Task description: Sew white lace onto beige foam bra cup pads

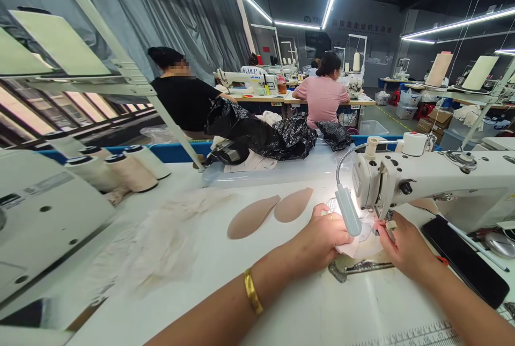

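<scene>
Nearest is a gold bangle (252, 291) above the left hand (319, 236), whose fingers, partly spread, rest on pale fabric (349, 250) under the sewing machine (418, 177). Right hand's (412, 247) fingers bend beside it; grip unclear. Better keep fabric flat, fingertips away from needle.

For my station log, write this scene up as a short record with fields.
Left hand: on pale pink cloth, left of the needle area
Right hand: fingertips at the work, close by the needle area; exact grip unclear
Machine: white sewing machine
Light: small lamp on a bendable neck, lit
Left of the hands: two beige teardrop-shaped pieces, sheer pale fabric
Right of the hands: black phone
Far left: thread cones
Beyond: black plastic bags, two seated people nearest
</scene>
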A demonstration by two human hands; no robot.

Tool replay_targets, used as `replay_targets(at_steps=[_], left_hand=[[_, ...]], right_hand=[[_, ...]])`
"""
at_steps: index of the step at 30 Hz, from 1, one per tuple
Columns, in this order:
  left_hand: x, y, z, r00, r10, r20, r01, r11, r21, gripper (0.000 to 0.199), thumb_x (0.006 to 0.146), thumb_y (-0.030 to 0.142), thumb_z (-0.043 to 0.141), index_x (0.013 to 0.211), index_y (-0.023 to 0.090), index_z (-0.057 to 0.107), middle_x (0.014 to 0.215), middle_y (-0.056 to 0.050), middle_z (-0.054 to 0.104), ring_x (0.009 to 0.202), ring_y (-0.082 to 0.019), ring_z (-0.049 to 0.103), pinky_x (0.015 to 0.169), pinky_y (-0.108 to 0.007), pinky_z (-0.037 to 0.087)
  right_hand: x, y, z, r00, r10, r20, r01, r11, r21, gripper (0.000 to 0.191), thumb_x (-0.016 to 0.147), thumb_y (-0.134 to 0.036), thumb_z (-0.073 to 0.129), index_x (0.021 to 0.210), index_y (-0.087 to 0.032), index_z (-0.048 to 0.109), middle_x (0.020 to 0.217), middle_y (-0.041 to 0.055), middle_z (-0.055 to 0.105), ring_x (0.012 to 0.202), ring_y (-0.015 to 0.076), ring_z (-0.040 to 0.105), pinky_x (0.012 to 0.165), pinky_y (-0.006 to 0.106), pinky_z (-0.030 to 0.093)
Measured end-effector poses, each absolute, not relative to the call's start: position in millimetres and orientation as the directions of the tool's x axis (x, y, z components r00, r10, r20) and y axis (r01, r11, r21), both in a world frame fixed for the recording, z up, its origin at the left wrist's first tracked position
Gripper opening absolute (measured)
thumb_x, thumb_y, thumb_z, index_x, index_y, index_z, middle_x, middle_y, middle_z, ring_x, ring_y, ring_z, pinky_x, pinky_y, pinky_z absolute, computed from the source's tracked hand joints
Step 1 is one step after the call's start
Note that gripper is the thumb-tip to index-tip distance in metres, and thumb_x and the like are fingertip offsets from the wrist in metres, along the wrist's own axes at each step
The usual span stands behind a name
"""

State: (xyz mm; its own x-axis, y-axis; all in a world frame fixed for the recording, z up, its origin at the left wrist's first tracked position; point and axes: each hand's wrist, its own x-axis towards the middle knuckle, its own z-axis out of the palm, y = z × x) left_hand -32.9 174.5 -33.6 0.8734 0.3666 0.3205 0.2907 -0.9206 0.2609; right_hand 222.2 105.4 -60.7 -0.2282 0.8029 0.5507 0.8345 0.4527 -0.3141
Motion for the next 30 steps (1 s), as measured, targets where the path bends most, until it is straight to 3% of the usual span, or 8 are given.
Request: replay_targets(at_steps=[5,12,21,25,30], left_hand=[[-36,174,-35,0.875,0.367,0.315,0.291,-0.919,0.265,0.019,0.088,0.009,0.054,0.085,0.021,0.068,0.081,0.000,0.067,0.085,-0.021,0.063,0.088,-0.038,0.027],[-38,174,-31,0.879,0.367,0.304,0.307,-0.924,0.230,0.025,0.088,0.006,0.054,0.093,0.024,0.071,0.084,0.000,0.070,0.087,-0.021,0.065,0.091,-0.039,0.027],[-35,170,-33,0.856,0.411,0.313,0.374,-0.911,0.172,0.029,0.084,0.005,0.059,0.101,0.024,0.073,0.098,-0.003,0.076,0.096,-0.025,0.063,0.100,-0.046,0.021],[-35,169,-33,0.860,0.375,0.347,0.343,-0.927,0.152,0.027,0.083,0.004,0.057,0.097,0.023,0.070,0.093,-0.002,0.076,0.093,-0.024,0.063,0.099,-0.047,0.020],[-36,159,-31,0.868,0.319,0.380,0.294,-0.948,0.124,0.012,0.090,0.012,0.055,0.085,0.019,0.062,0.086,0.000,0.071,0.083,-0.021,0.059,0.097,-0.046,0.021]], right_hand=[[222,103,-55,-0.248,0.787,0.565,0.832,0.472,-0.292,0.018,0.102,-0.016,0.043,0.106,-0.022,0.059,0.091,0.0064,0.067,0.074,0.0235,0.065,0.065,0.035,0.053],[223,102,-54,-0.256,0.786,0.562,0.846,0.464,-0.264,0.016,0.103,-0.018,0.044,0.106,-0.022,0.059,0.088,0.0052,0.066,0.068,0.0223,0.064,0.060,0.034,0.051],[227,102,-61,-0.257,0.811,0.526,0.838,0.458,-0.296,0.022,0.105,-0.021,0.042,0.116,-0.019,0.061,0.101,0.0119,0.072,0.087,0.0285,0.071,0.068,0.038,0.056],[225,102,-58,-0.251,0.827,0.503,0.824,0.456,-0.337,0.023,0.108,-0.025,0.040,0.118,-0.020,0.060,0.104,0.0117,0.072,0.091,0.0283,0.072,0.073,0.039,0.055],[221,96,-50,-0.393,0.843,0.368,0.804,0.509,-0.308,0.021,0.107,-0.019,0.040,0.110,-0.023,0.060,0.084,0.0032,0.066,0.075,0.0228,0.062,0.067,0.034,0.047]])
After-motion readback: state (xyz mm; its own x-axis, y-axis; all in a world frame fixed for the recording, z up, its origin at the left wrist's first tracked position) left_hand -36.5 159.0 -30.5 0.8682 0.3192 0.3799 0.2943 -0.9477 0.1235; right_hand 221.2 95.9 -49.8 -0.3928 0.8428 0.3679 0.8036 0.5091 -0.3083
